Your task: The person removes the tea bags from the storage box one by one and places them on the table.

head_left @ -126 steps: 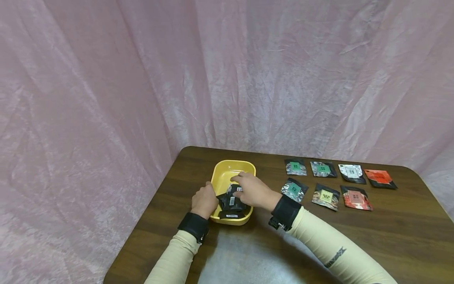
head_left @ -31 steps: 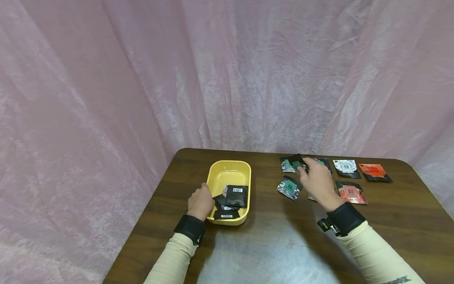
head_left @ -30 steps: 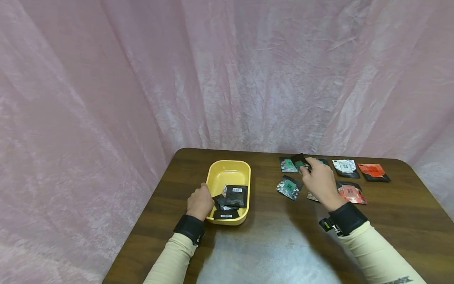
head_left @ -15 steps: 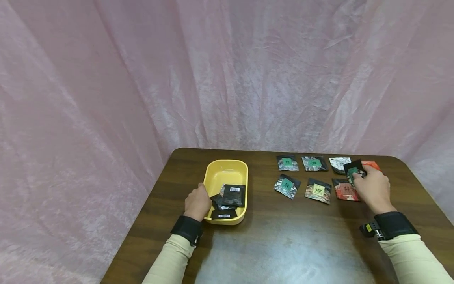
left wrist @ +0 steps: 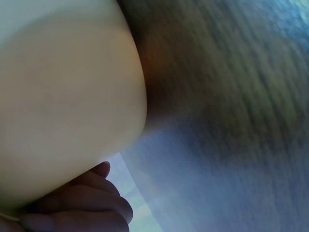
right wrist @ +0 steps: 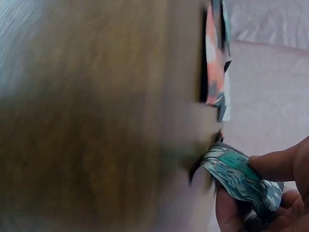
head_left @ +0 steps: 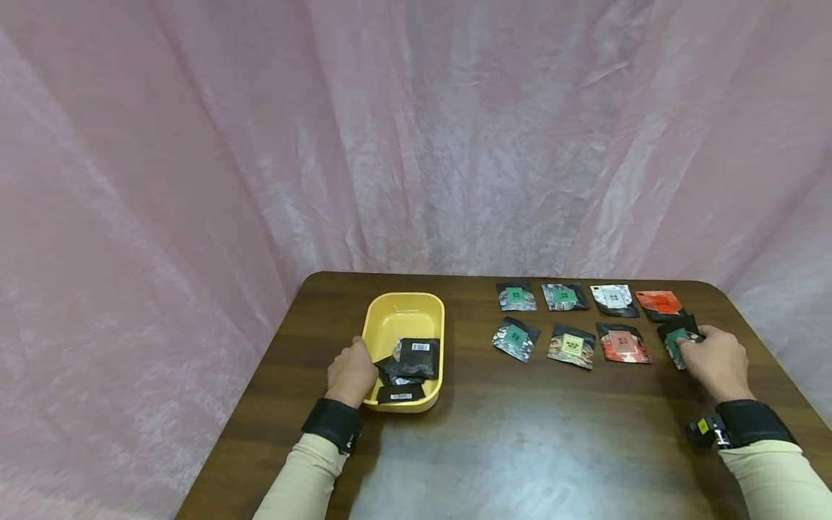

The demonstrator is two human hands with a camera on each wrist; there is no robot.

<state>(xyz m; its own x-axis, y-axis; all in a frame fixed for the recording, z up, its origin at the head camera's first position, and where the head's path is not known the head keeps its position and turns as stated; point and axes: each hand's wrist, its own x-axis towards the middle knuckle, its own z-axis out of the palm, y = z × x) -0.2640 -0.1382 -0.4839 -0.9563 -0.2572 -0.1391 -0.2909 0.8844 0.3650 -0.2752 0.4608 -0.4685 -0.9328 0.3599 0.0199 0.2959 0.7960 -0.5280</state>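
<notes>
A pink curtain backs a dark wooden table. Toward its left stands a yellow bin, its left rim gripped by the left hand with fingers curled. Over at the right side, the right hand pinches a green-labelled packet between thumb and fingers, at the right end of the nearer row. The laying-out looks past halfway, I judge: 7 laid packets rest face up in 2 rows (4 far, 3 near). What seems left is the held 1, plus the dark packets in the bin, probably 3 or more, since overlap hides their count.
</notes>
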